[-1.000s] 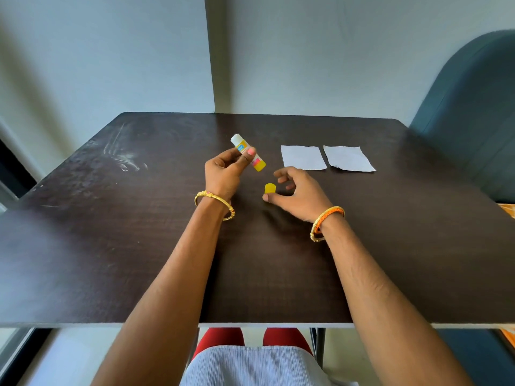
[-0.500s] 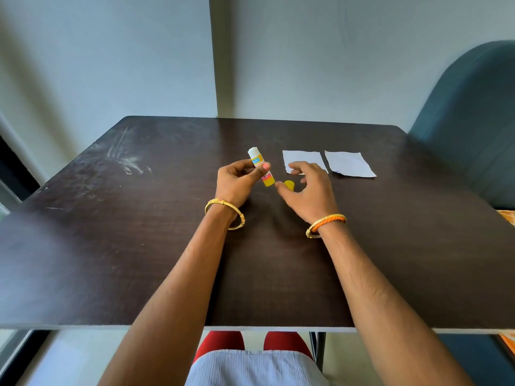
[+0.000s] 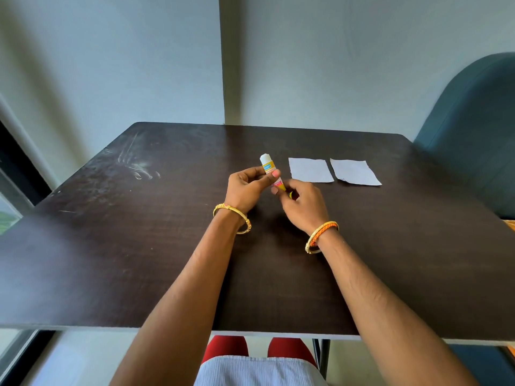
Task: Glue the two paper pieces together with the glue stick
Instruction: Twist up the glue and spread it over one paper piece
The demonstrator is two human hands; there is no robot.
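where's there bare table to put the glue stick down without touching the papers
The tabletop left of the left hand, out to the scuffed patch, is bare, as is the near strip between forearms and table edge. It is crowded at the right hand, beside the glue stick and two paper pieces.
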